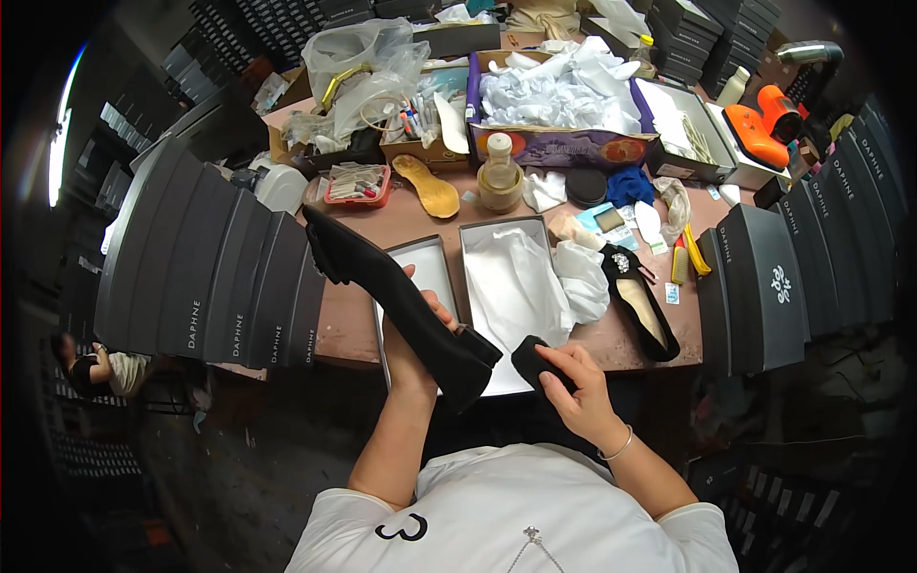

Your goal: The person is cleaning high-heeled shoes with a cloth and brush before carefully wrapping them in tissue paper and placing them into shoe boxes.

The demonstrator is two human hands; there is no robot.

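A matte black suede pointed-toe flat shoe (401, 301), slim and low-heeled, is gripped around its middle by the left hand (415, 349) above the open white-lined shoebox (506, 286), while the right hand (578, 382) has its fingers curled tight around a small black brush block (537, 363).

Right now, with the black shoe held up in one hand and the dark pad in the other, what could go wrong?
1. The left hand holds the long black suede flat shoe only near its heel, out past the table edge; a loose grip could drop it to the floor.
2. The open white-lined shoe box overhangs the brown table's edge, so the right hand, gripping the small black pad, could knock it.
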